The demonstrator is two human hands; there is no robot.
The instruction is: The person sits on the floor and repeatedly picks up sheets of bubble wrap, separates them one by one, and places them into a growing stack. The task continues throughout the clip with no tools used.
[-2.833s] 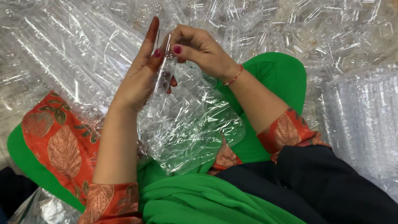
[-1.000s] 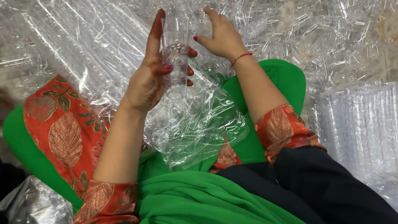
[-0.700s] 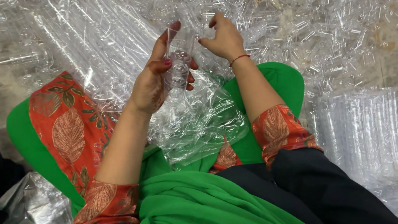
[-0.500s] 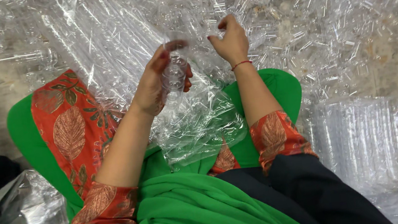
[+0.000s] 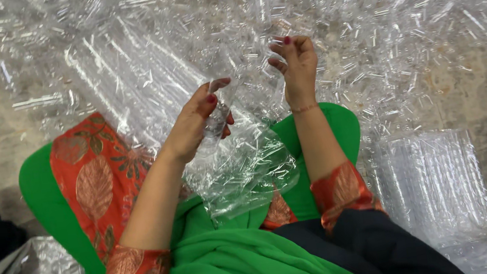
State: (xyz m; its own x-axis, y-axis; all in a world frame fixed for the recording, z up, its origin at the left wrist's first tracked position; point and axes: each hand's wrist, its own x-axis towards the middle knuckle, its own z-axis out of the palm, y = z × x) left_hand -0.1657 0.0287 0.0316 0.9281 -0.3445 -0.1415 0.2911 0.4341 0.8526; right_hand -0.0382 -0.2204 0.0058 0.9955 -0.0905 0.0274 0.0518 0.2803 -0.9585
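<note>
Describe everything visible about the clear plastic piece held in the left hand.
The clear plastic piece is small, transparent and glossy, apparently a thin moulded item; its exact shape is hard to tell. The left hand grips it, fingers curled around it, above the lap. It sits against a crinkled clear plastic sheet draped over the green garment. The right hand is raised apart from it.

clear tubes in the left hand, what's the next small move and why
Probably bring the right hand down to the left hand with whatever it has pinched. The left hand grips a small bundle of clear tubes over the plastic bag in the lap, while the right is raised, fingers pinched, above the loose tube pile.
</note>
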